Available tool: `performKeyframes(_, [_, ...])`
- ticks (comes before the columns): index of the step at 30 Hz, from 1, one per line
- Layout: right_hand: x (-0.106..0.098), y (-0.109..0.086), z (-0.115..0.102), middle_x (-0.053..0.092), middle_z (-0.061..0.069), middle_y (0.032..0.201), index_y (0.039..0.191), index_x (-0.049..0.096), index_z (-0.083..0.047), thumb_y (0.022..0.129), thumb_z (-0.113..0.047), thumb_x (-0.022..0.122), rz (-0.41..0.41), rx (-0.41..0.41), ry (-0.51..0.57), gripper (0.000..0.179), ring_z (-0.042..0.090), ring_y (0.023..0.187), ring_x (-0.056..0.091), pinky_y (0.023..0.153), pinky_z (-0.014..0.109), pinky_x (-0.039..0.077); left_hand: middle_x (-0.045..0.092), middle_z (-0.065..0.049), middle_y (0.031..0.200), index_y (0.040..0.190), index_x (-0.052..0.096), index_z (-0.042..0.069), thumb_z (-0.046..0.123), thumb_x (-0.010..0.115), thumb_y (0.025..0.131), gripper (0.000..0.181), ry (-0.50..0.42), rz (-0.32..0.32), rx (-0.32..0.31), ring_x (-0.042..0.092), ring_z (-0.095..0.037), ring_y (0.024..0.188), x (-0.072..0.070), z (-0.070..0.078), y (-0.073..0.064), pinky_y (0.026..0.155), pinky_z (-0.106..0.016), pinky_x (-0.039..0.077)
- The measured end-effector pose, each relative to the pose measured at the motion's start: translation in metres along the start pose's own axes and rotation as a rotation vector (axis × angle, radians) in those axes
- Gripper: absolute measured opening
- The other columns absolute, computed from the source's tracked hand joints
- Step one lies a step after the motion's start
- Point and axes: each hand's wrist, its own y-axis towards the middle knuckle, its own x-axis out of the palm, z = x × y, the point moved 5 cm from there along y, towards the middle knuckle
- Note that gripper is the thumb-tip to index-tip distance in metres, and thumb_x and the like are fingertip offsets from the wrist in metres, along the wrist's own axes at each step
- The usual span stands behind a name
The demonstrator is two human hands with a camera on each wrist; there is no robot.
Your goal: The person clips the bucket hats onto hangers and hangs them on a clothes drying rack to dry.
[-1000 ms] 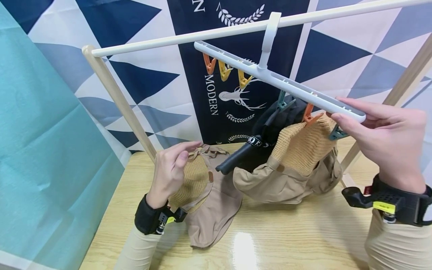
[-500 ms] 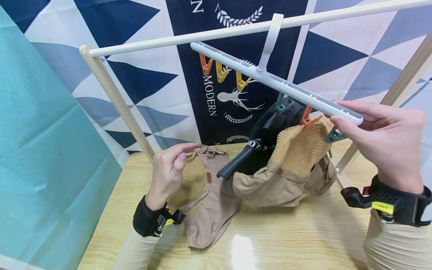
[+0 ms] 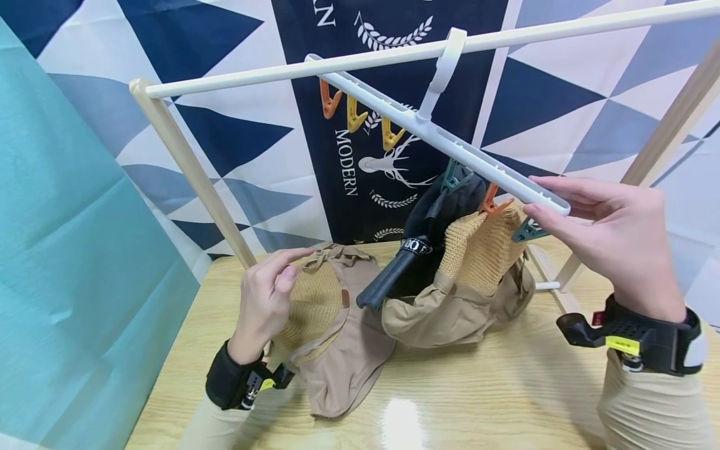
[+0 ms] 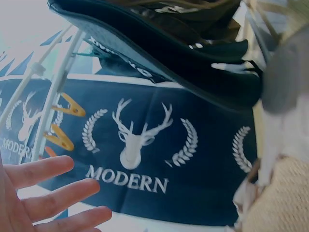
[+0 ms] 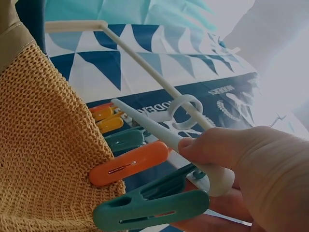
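Observation:
My right hand (image 3: 624,234) pinches the right end of a pale blue clip hanger (image 3: 467,153), thumb on the near side. Its hook loops over the white rail (image 3: 360,60). From the hanger's right half hang a tan sun hat with a woven crown (image 3: 486,256) and a dark hat (image 3: 416,269). In the right wrist view an orange clip (image 5: 130,163) and a green clip (image 5: 149,212) sit at the woven edge. My left hand (image 3: 264,303), fingers extended and holding nothing, hovers over a second tan sun hat (image 3: 365,337) on the table.
The rail rests on wooden posts, the left post (image 3: 191,172) near a teal cloth (image 3: 84,250). Orange and yellow clips (image 3: 354,115) hang from the hanger's left half with nothing in them. A patterned curtain stands behind the wooden table (image 3: 478,400).
My right hand has moved left and slightly down with the hanger's end. The hanger's left end has swung up behind the rail, and the hung hats have shifted left. My left hand has lowered slightly.

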Motion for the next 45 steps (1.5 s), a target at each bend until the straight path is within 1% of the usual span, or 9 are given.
performKeyframes(7, [0.001,0.000,0.001,0.086,-0.016,0.113,0.127,0.083,0.004,0.091,0.007,0.087,-0.004,0.018,-0.011,0.036,-0.005,0.092,0.083,0.083,0.012,0.061,0.068,-0.006,0.079,0.127,0.085,0.012,0.049,0.036,0.119,0.062,0.053,-0.012,-0.037,0.037,-0.005,0.060,-0.010,-0.017,-0.019,0.060,-0.027,0.030])
performKeyframes(14, [0.001,0.000,0.001,0.086,-0.018,0.112,0.127,0.082,0.005,0.091,0.008,0.086,0.001,0.013,-0.012,0.036,-0.005,0.094,0.083,0.085,0.011,0.061,0.086,-0.013,0.118,0.125,0.085,0.012,0.047,0.045,0.115,0.054,0.109,0.003,-0.039,0.050,-0.009,0.062,-0.018,-0.026,-0.030,0.059,-0.027,0.035])
performKeyframes(17, [0.002,-0.001,0.001,0.087,-0.018,0.110,0.126,0.083,0.005,0.091,0.008,0.087,0.011,0.013,-0.006,0.036,-0.005,0.093,0.083,0.084,0.011,0.061,0.086,-0.014,0.113,0.126,0.085,0.012,0.042,0.048,0.112,0.049,0.119,-0.003,-0.056,0.055,-0.015,0.061,-0.022,-0.032,-0.033,0.057,-0.028,0.034])
performKeyframes(21, [0.003,0.000,0.002,0.087,-0.017,0.108,0.126,0.082,0.006,0.090,0.008,0.087,0.011,0.023,0.014,0.036,-0.004,0.092,0.083,0.083,0.013,0.062,0.086,-0.015,0.111,0.126,0.084,0.010,0.032,0.053,0.109,0.041,0.121,-0.025,-0.097,0.078,-0.031,0.080,-0.023,-0.042,-0.038,0.065,-0.038,0.054])
performKeyframes(24, [0.005,-0.001,0.002,0.087,-0.017,0.107,0.126,0.082,0.006,0.090,0.009,0.087,0.003,0.029,0.014,0.036,-0.004,0.093,0.084,0.083,0.013,0.062,0.086,-0.016,0.117,0.127,0.083,0.007,0.026,0.056,0.108,0.037,0.121,-0.052,-0.137,0.083,-0.036,0.093,-0.022,-0.049,-0.042,0.077,-0.052,0.065])
performKeyframes(28, [0.006,-0.001,0.001,0.087,-0.019,0.108,0.126,0.082,0.006,0.091,0.008,0.086,0.001,0.022,-0.007,0.036,-0.005,0.093,0.083,0.084,0.012,0.062,0.085,-0.021,0.121,0.131,0.079,0.004,0.026,0.056,0.111,0.038,0.145,-0.103,-0.242,0.082,-0.041,0.105,-0.020,-0.056,-0.048,0.086,-0.063,0.064])
performKeyframes(36, [0.008,-0.001,0.002,0.087,-0.021,0.106,0.128,0.083,0.003,0.091,0.006,0.087,-0.021,0.013,-0.005,0.037,-0.005,0.093,0.083,0.084,0.010,0.061,0.081,-0.027,0.125,0.142,0.071,0.001,0.039,0.040,0.122,0.053,0.234,-0.202,-0.564,0.079,-0.048,0.112,-0.023,-0.062,-0.066,0.099,-0.067,0.057])
performKeyframes(40, [0.007,0.000,0.003,0.087,-0.021,0.105,0.128,0.083,0.003,0.091,0.007,0.087,-0.024,0.010,-0.003,0.037,-0.005,0.093,0.083,0.085,0.011,0.061,0.082,-0.027,0.119,0.144,0.070,0.002,0.043,0.040,0.122,0.055,0.239,-0.250,-0.629,0.079,-0.046,0.106,-0.024,-0.063,-0.074,0.095,-0.062,0.056])
performKeyframes(45, [0.005,0.000,0.004,0.087,-0.021,0.106,0.128,0.083,0.001,0.091,0.005,0.088,-0.030,0.016,-0.012,0.037,-0.005,0.094,0.083,0.085,0.010,0.061,0.083,-0.021,0.110,0.152,0.061,0.003,0.048,0.039,0.122,0.058,0.182,-0.305,-0.725,0.079,-0.025,0.083,-0.024,-0.066,-0.087,0.082,-0.043,0.057])
